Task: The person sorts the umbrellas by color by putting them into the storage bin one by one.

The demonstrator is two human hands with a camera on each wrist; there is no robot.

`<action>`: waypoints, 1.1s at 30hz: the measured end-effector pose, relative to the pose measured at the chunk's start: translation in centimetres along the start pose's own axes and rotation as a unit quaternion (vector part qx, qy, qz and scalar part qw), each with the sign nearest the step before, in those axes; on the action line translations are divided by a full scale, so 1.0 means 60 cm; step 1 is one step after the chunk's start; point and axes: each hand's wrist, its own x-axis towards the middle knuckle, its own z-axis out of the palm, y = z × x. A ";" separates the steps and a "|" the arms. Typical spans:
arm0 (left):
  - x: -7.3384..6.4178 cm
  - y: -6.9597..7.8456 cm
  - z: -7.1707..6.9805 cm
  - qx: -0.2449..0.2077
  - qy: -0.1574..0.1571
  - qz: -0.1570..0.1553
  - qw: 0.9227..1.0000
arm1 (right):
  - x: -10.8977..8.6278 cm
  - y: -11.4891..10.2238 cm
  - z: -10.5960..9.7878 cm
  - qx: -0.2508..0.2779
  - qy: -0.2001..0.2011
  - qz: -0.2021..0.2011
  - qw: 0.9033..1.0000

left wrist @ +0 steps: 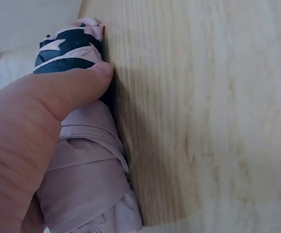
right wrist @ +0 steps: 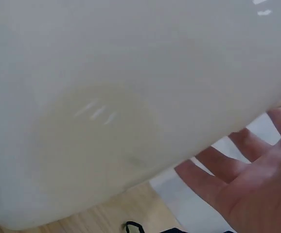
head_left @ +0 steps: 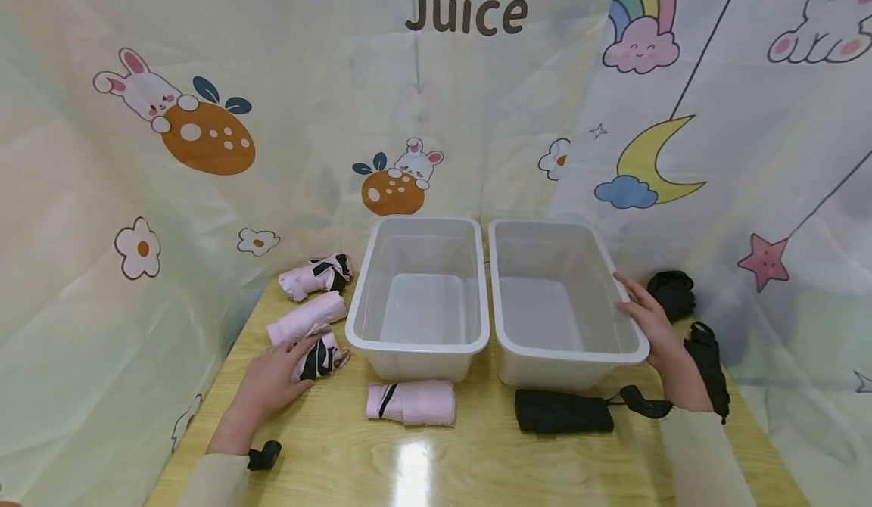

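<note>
My left hand point(head_left: 275, 374) grips a folded pink umbrella point(head_left: 322, 356) with a dark patterned band, at the left of the table. In the left wrist view, the thumb lies across this umbrella point(left wrist: 89, 165), whose dark band carries white star shapes. At the right white bin point(head_left: 572, 356), my right hand point(head_left: 657, 325) touches the right rim with extended fingers. The right wrist view shows those fingers point(right wrist: 218, 165) against the outer side of the bin's pale wall point(right wrist: 131, 58); the fingertips are partly hidden.
A left white bin point(head_left: 417, 352) stands beside the right one. Two more pink umbrellas lie behind the left hand, and another pink umbrella point(head_left: 412, 402) lies in front. A black umbrella point(head_left: 564, 412) lies before the right bin; black bundles point(head_left: 671, 295) are beyond the right hand. Printed curtains surround the table.
</note>
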 end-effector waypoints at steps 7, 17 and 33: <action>0.008 -0.007 0.007 -0.033 -0.006 0.006 0.999 | -0.001 0.005 0.004 0.017 0.020 0.003 1.000; -0.003 -0.027 0.002 -0.103 0.026 -0.014 0.994 | 0.003 0.007 0.007 0.039 0.020 -0.004 0.999; 0.001 -0.031 -0.011 -0.114 0.011 0.004 0.993 | 0.007 0.011 0.011 0.070 0.022 -0.005 0.997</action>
